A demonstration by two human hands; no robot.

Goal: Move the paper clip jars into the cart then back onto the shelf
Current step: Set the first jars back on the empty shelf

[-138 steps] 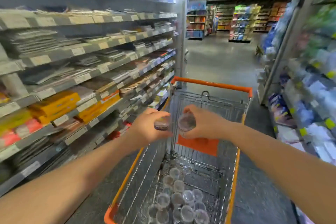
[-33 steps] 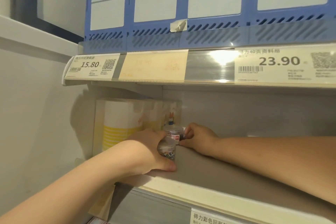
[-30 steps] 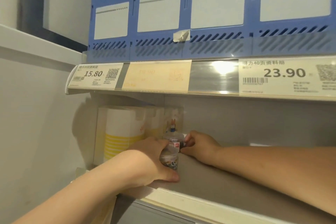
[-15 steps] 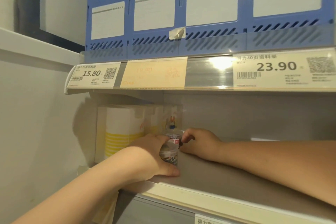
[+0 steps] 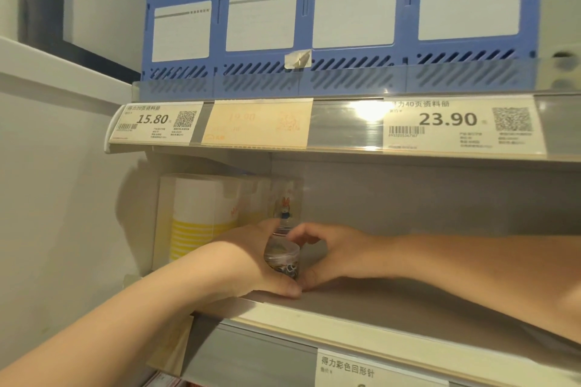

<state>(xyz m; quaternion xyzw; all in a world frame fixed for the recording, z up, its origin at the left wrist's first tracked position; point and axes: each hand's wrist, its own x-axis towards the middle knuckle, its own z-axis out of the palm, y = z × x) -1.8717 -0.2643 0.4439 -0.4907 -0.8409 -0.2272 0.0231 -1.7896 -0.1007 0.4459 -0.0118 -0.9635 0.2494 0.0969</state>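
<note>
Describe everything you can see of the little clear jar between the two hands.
The paper clip jar is a small, clear cylinder, plastic by the look of it, with a flat clear lid and coloured clips at its bottom. It stands upright near the front of the grey shelf. The left hand curls round its left side; the right hand cups its right side, contact unclear.

front jar (image 5: 284,261) on shelf (image 5: 393,305), near its front edge | rear jar (image 5: 283,230) just behind | left hand (image 5: 248,264) at jars' left, right hand (image 5: 336,253) at right | boxed cup (image 5: 201,214) left of jars | file rack (image 5: 314,25) on upper shelf (image 5: 342,126)
</note>
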